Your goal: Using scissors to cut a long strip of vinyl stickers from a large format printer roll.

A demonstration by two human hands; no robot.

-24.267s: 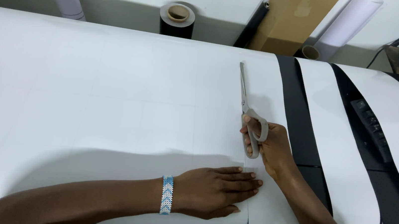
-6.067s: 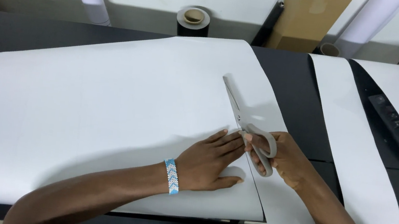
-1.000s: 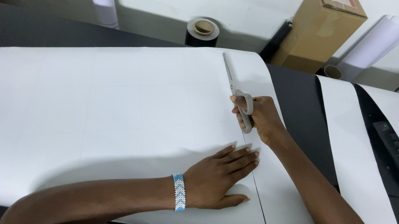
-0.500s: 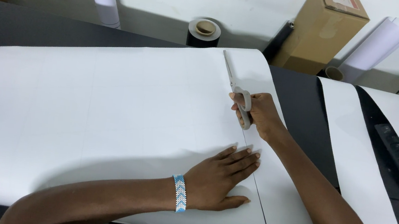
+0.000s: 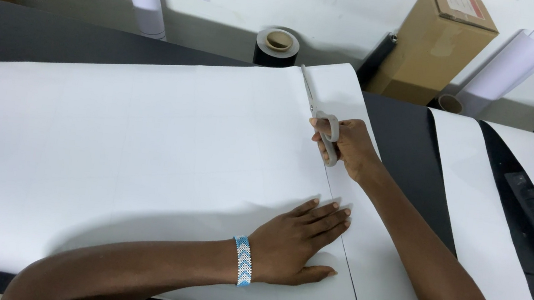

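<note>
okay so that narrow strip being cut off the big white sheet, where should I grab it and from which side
Probably grip the narrow strip at its near, already-cut end, coming from the right edge. There it lies flat and free of the large white sheet, right of the left hand, and away from the scissors in the right hand.

Left of the fingers (image 5: 330, 214) the sheet (image 5: 132, 155) lay open; beyond them a roll (image 5: 276, 47) and box (image 5: 436, 45) blocked the counter (image 5: 26, 32) edge.
</note>
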